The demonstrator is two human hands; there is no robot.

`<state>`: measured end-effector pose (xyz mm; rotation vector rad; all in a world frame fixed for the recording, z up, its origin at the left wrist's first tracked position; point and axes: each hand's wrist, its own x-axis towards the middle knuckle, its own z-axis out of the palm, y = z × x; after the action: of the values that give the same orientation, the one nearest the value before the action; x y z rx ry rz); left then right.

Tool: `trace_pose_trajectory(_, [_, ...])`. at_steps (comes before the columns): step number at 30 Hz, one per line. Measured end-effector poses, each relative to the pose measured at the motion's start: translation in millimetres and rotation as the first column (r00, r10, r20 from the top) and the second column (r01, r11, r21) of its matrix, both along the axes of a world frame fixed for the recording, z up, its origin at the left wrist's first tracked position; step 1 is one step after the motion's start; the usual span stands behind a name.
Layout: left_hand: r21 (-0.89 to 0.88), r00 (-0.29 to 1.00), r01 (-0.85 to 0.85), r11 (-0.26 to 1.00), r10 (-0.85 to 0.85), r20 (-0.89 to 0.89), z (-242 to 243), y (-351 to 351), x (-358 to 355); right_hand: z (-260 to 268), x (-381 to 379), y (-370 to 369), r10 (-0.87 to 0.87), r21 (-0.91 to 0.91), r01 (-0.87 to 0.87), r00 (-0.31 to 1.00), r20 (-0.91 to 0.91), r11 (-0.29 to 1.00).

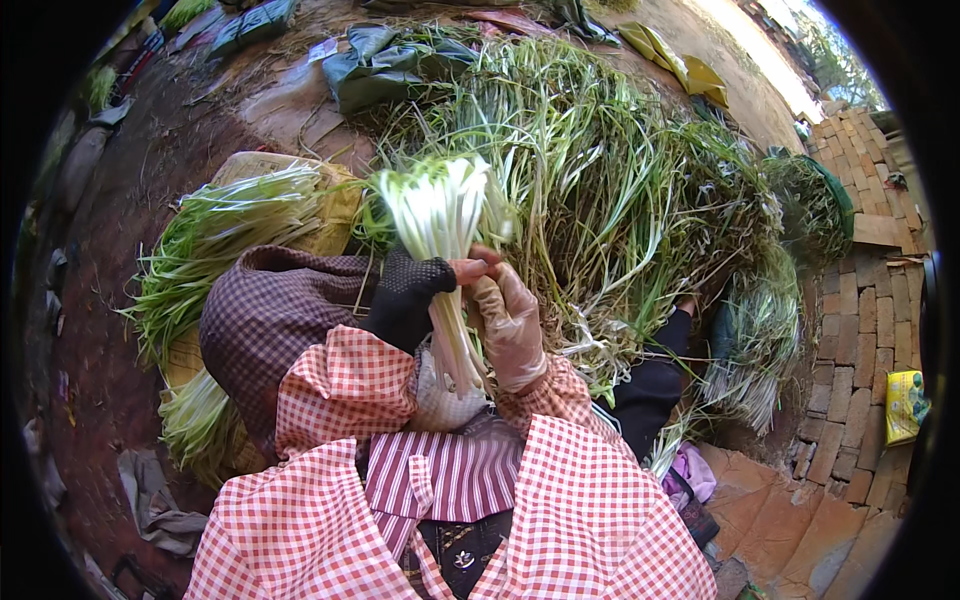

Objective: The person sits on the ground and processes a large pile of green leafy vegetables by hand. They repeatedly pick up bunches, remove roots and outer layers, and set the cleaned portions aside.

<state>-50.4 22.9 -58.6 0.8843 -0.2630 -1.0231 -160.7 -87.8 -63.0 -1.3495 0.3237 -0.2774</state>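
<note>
A bundle of long plants with white stalks and green leaves (442, 202) stands upright before my chest, its blurred white tops pointing away from me. My left hand (442, 277), in a dark fingerless glove, is closed around its middle. On the bundle's right side is my right hand (510, 315), in a thin translucent glove, its fingertips near the left thumb; whether it holds a stalk I cannot tell. Under the lower ends lies a pale cloth (442, 397) on my lap. Sorted pale stalks (240, 202) lie on a yellow sack (341, 210) at the left.
A large heap of tangled green plants (600, 172) spreads ahead and to the right. Another bunch (757, 345) lies beside brick paving (847, 337). Behind the heap are a crumpled green sheet (375, 67) and a yellow one (667, 56). A yellow packet (906, 407) is at far right.
</note>
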Motion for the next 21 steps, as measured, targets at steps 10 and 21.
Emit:
trace_pose_trajectory(10, [-0.89, 0.909, 0.227, 0.395, 0.241, 0.339, -26.1, 22.9, 94.1, -123.2, -3.6, -151.2, -0.486, -0.754, -0.193, 0.659, -0.574, 0.628])
trace_pose_trajectory(21, [-0.789, 0.824, 0.488, 0.373, 0.101, 0.558, 101.6, 110.9, 87.0, -120.7, -13.2, -199.6, -0.503, -0.623, -0.192, 0.435, -0.746, 0.758])
